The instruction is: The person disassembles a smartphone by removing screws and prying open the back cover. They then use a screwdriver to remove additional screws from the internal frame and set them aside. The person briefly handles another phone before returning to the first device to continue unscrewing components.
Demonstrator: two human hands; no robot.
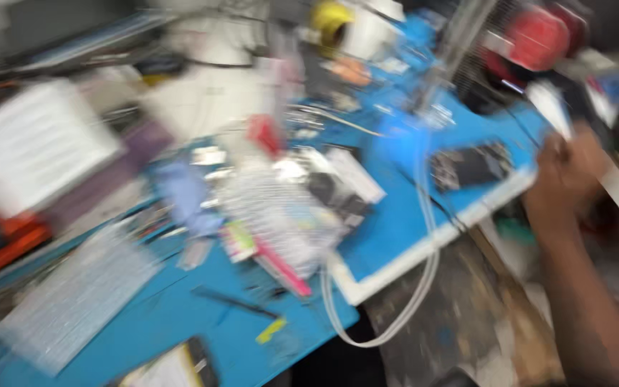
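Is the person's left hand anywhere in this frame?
No: only the right hand shows, raised at the right edge beside the blue mat, gripping something white that is too blurred to identify.

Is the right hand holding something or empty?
Holding: the right hand is closed around a white object sticking up from it. Blur hides what it is.

1 hand [564, 175] at the right edge, 2 blue mats [395, 222], 1 white cable [417, 287], 1 red round object [539, 36], all blurred
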